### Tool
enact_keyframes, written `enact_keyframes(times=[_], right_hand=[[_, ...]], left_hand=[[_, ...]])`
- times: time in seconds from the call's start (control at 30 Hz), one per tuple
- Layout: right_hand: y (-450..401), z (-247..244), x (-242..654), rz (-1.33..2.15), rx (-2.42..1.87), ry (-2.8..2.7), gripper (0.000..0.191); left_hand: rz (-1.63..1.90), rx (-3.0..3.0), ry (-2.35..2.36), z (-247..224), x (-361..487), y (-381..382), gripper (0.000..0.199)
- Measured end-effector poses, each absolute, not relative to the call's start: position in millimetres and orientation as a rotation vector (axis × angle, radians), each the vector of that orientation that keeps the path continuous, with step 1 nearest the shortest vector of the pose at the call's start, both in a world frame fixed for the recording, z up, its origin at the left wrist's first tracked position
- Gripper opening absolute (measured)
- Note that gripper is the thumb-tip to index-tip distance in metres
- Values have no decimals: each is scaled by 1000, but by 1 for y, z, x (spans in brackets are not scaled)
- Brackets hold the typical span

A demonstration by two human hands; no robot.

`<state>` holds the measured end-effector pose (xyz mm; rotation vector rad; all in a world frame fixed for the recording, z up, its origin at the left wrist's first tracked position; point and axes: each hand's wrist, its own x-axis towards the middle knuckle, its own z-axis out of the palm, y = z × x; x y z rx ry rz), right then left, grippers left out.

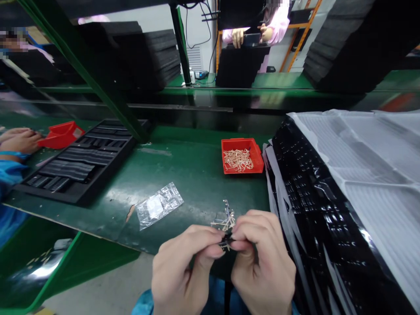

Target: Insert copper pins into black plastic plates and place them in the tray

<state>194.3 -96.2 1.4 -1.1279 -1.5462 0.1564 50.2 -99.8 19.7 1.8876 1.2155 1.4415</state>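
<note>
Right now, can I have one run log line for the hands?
left hand: pinching small dark piece | right hand: pinching same piece | beyond: loose small pieces, red bin, clear bag

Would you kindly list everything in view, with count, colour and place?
small part: one, dark, lower centre
loose pieces: several, silvery and pale, beyond it
right bin: one, red, centre-right
bin contents: many, pale, inside it
left bin: one, red, far left
bag: one, clear, centre-left
tray: one, black, left
sheet stack: one, black and whitish, right
bench: one, green, centre
crate: one, green, lower left
dark stacks: several, black, background
other people: several, pink or blue sleeves, back and left
left hand: one, bare, lower centre
right hand: one, bare, lower centre
</note>
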Motion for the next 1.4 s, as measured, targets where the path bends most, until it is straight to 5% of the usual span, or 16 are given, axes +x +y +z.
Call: enact_keyframes(times=[0.6,1.23,1.4], right_hand=[[-91,-8,184,-167,-874,-1240,33],[-105,-8,188,-110,-976,-1258,32],[-100,-12,190,-61,-845,-1273,28]], left_hand=[[1735,1815,847,9,53,-110,22],[1157,1370,903,28,50,-110,9],[1328,1601,861,26,45,-111,12]])
